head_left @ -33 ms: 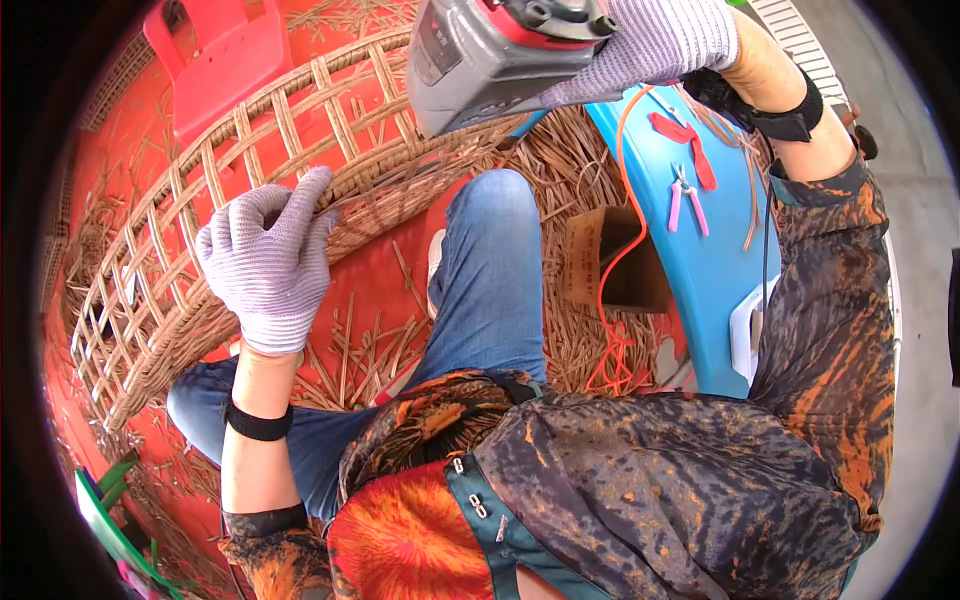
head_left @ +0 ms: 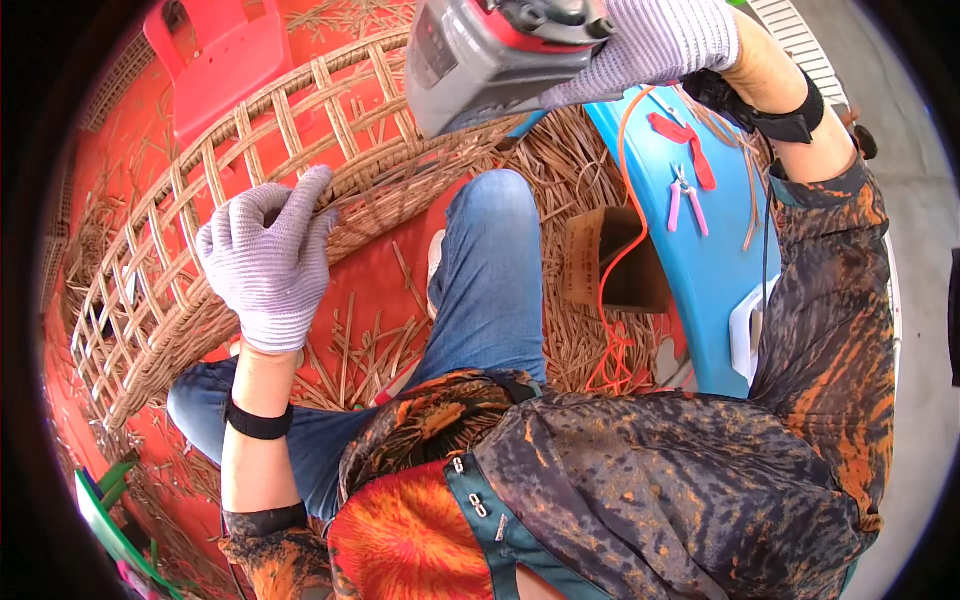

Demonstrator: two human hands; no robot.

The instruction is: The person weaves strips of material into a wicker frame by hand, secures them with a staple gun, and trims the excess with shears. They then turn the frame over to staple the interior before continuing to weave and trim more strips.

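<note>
Wickerwork [head_left: 390, 168] is curving across the left and upper view, its rim passing under the left hand [head_left: 268, 265], whose gloved fingers are pinching that edge. The right hand [head_left: 665, 45] is gripping a grey-and-red power tool [head_left: 490, 75] above the rim's right stretch. A narrow strip of red floor [head_left: 415, 237] is separating wickerwork from the denim-covered knee [head_left: 490, 260]; a blue table [head_left: 725, 310] is bordering the right.

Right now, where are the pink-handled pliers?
In the head view, the pink-handled pliers lie right of centre on the blue surface, just below the red item and right of the orange cord.
</note>
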